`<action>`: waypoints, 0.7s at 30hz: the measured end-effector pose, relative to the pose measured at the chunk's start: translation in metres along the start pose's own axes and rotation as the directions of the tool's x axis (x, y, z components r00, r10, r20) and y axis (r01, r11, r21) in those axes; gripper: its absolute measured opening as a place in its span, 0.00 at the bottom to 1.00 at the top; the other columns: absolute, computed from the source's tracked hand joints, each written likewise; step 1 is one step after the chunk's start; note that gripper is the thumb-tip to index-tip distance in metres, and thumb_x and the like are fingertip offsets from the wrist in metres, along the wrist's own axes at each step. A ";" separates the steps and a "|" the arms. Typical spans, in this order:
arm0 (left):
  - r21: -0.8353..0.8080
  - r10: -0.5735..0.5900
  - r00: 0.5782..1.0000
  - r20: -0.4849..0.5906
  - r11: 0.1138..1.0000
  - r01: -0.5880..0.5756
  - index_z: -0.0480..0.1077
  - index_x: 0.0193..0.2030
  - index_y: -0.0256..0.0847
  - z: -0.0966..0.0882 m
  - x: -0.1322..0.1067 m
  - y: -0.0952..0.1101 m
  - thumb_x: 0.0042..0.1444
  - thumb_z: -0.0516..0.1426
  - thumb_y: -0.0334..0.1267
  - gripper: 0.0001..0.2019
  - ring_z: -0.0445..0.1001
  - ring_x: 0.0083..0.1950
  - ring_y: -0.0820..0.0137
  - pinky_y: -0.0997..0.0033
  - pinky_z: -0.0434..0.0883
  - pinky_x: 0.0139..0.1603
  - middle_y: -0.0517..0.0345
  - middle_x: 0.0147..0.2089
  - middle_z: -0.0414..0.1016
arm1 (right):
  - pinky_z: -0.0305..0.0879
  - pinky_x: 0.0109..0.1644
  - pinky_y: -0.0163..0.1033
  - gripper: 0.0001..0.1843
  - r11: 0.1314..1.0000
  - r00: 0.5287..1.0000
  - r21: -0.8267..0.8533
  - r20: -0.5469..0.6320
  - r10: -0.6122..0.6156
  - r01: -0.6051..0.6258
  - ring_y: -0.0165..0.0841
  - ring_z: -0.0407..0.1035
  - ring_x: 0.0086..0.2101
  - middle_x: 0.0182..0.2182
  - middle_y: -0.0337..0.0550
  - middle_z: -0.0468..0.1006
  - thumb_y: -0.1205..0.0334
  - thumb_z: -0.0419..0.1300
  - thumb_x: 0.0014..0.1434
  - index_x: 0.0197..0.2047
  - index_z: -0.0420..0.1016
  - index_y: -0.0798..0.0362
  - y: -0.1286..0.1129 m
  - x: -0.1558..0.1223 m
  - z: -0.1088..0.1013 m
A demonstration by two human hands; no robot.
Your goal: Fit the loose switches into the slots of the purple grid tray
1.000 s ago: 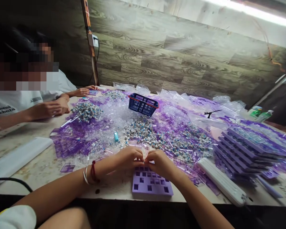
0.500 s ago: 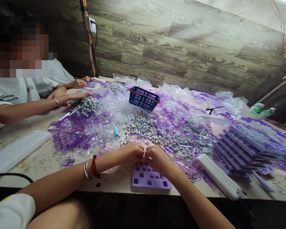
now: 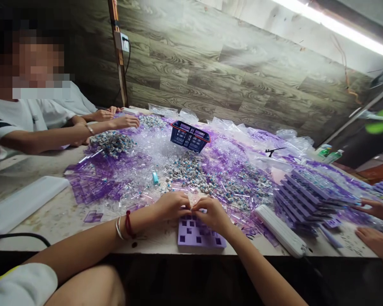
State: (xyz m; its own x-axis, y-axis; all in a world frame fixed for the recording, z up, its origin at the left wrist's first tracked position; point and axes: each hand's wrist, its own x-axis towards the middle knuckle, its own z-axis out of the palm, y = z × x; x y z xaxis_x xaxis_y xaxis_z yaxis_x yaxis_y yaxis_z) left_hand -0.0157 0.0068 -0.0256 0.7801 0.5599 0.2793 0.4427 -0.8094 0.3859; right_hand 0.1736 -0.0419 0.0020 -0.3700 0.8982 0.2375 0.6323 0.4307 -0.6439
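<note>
A light purple plate with square holes [image 3: 201, 245] lies flat near the table's front edge. Above its far side, my left hand [image 3: 173, 205] is closed in a pinch, its fingertips meeting those of my right hand [image 3: 213, 216]. The right hand is pinched too, over the plate's upper right part. Whatever sits between the fingertips is too small or hidden to make out. Just beyond both hands spreads a pile of small white and blue pieces [image 3: 188, 168], like keyboard switches. A turquoise block [image 3: 155, 178] lies to the left of that pile.
A dark blue basket [image 3: 190, 138] stands mid-table among clear and purple plastic parts. Stacked purple plates [image 3: 306, 199] and a white power strip [image 3: 279, 229] are at right. A long white piece [image 3: 28, 204] lies left. Co-workers' hands [image 3: 126, 122] show at left, others [image 3: 375, 242] at right.
The view has swung slightly right, showing more of the ceiling light and the hands at right. A co-worker's hand at left has moved rightward off its pile. My hands remain together.
</note>
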 end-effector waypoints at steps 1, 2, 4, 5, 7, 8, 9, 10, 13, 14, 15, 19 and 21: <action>0.019 -0.002 1.000 -0.009 1.000 0.002 0.76 0.37 0.39 -0.001 0.000 0.001 0.58 0.57 0.41 0.09 0.71 0.38 0.66 0.70 0.64 0.38 0.53 0.37 0.76 | 0.68 0.38 0.34 0.10 0.999 0.999 0.048 -0.039 0.012 -0.010 0.32 0.74 0.31 0.29 0.42 0.81 0.74 0.60 0.49 0.29 0.81 0.51 0.003 -0.001 0.000; 0.039 -0.003 1.000 -0.014 0.999 0.004 0.76 0.37 0.39 -0.001 -0.001 0.001 0.58 0.57 0.41 0.09 0.71 0.38 0.66 0.70 0.64 0.38 0.53 0.37 0.76 | 0.69 0.38 0.34 0.09 0.997 0.997 0.080 -0.079 0.025 -0.019 0.33 0.75 0.33 0.30 0.42 0.81 0.72 0.60 0.51 0.30 0.81 0.52 0.007 -0.001 0.000; 0.089 -0.005 1.000 -0.016 0.996 0.007 0.76 0.37 0.39 -0.003 -0.001 0.002 0.59 0.57 0.41 0.09 0.72 0.38 0.66 0.70 0.64 0.38 0.53 0.37 0.76 | 0.70 0.36 0.34 0.09 0.997 0.984 0.074 -0.169 0.050 -0.038 0.34 0.74 0.35 0.33 0.43 0.81 0.71 0.58 0.52 0.31 0.80 0.52 0.014 0.003 0.000; 0.112 -0.006 1.000 -0.018 0.994 0.008 0.75 0.37 0.39 -0.004 0.000 0.002 0.59 0.57 0.41 0.09 0.72 0.38 0.66 0.70 0.64 0.38 0.53 0.37 0.76 | 0.70 0.37 0.35 0.10 0.998 0.976 0.036 -0.210 0.052 -0.046 0.34 0.74 0.36 0.34 0.44 0.80 0.72 0.57 0.52 0.32 0.80 0.52 0.017 0.006 -0.001; 0.143 -0.009 1.000 -0.027 0.990 0.013 0.75 0.36 0.39 -0.007 0.000 0.001 0.59 0.57 0.42 0.09 0.72 0.37 0.66 0.70 0.64 0.39 0.54 0.36 0.76 | 0.69 0.41 0.37 0.12 0.994 0.963 -0.086 -0.265 0.049 -0.074 0.36 0.73 0.38 0.36 0.45 0.80 0.73 0.56 0.52 0.34 0.79 0.52 0.023 0.016 -0.002; 0.153 -0.014 0.999 -0.039 0.988 0.020 0.75 0.36 0.39 -0.009 0.001 0.001 0.59 0.57 0.42 0.09 0.72 0.37 0.67 0.70 0.64 0.40 0.54 0.36 0.76 | 0.69 0.44 0.39 0.12 0.984 0.958 -0.148 -0.282 0.051 -0.096 0.36 0.72 0.39 0.36 0.46 0.79 0.73 0.56 0.53 0.35 0.79 0.53 0.025 0.021 -0.002; 0.161 -0.021 0.998 -0.054 0.987 0.029 0.75 0.35 0.39 -0.010 0.001 0.000 0.59 0.57 0.42 0.09 0.72 0.38 0.67 0.70 0.65 0.40 0.54 0.36 0.76 | 0.67 0.47 0.40 0.13 0.973 0.954 -0.197 -0.293 0.059 -0.121 0.36 0.72 0.40 0.37 0.46 0.79 0.74 0.55 0.53 0.37 0.79 0.53 0.027 0.026 -0.002; 0.170 -0.027 0.997 -0.067 0.985 0.038 0.75 0.35 0.39 -0.011 0.001 -0.001 0.59 0.58 0.42 0.09 0.72 0.38 0.67 0.70 0.65 0.40 0.54 0.36 0.76 | 0.66 0.49 0.41 0.14 0.961 0.952 -0.236 -0.298 0.069 -0.144 0.36 0.72 0.41 0.38 0.47 0.79 0.75 0.55 0.53 0.38 0.79 0.53 0.028 0.032 -0.002; 0.212 -0.042 0.995 -0.085 0.975 0.059 0.75 0.33 0.39 -0.014 0.002 -0.004 0.58 0.58 0.44 0.11 0.71 0.36 0.68 0.71 0.64 0.39 0.55 0.34 0.75 | 0.63 0.53 0.39 0.18 0.930 0.959 -0.319 -0.266 0.097 -0.183 0.36 0.71 0.45 0.43 0.47 0.79 0.78 0.53 0.54 0.43 0.78 0.53 0.027 0.046 0.003; 0.228 -0.048 0.995 -0.088 0.971 0.067 0.75 0.33 0.39 -0.014 0.002 -0.005 0.58 0.58 0.45 0.11 0.71 0.36 0.69 0.72 0.64 0.39 0.55 0.33 0.75 | 0.62 0.53 0.38 0.20 0.922 0.965 -0.343 -0.243 0.098 -0.179 0.35 0.70 0.46 0.44 0.47 0.78 0.78 0.52 0.54 0.44 0.77 0.53 0.027 0.050 0.005; 0.241 -0.053 0.995 -0.090 0.968 0.074 0.75 0.32 0.39 -0.014 0.002 -0.005 0.58 0.57 0.45 0.12 0.71 0.35 0.69 0.72 0.64 0.38 0.55 0.33 0.75 | 0.61 0.53 0.37 0.21 0.917 0.971 -0.361 -0.220 0.094 -0.171 0.35 0.70 0.47 0.45 0.47 0.78 0.79 0.52 0.54 0.45 0.77 0.53 0.026 0.054 0.008; 0.264 -0.091 0.991 -0.097 0.958 0.114 0.75 0.29 0.38 -0.012 0.001 -0.004 0.62 0.52 0.43 0.16 0.71 0.32 0.68 0.72 0.63 0.35 0.54 0.31 0.74 | 0.61 0.51 0.36 0.17 0.905 0.986 -0.404 -0.148 0.079 -0.133 0.35 0.69 0.45 0.43 0.47 0.79 0.77 0.54 0.55 0.42 0.79 0.53 0.025 0.064 0.019; 0.266 -0.138 0.982 -0.127 0.949 0.168 0.74 0.28 0.38 -0.012 0.001 -0.005 0.63 0.51 0.41 0.17 0.71 0.32 0.67 0.71 0.63 0.35 0.52 0.30 0.74 | 0.61 0.50 0.36 0.14 0.900 0.987 -0.416 -0.137 0.083 -0.133 0.36 0.69 0.43 0.41 0.48 0.80 0.75 0.55 0.56 0.39 0.80 0.53 0.026 0.066 0.022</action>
State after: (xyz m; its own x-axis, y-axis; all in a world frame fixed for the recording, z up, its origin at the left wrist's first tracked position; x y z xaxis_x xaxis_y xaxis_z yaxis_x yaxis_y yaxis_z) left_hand -0.0225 0.0138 -0.0164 0.6490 0.6841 0.3328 0.6689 -0.7216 0.1788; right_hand 0.1501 0.0267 -0.0149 -0.2196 0.9343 0.2810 0.9011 0.3046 -0.3087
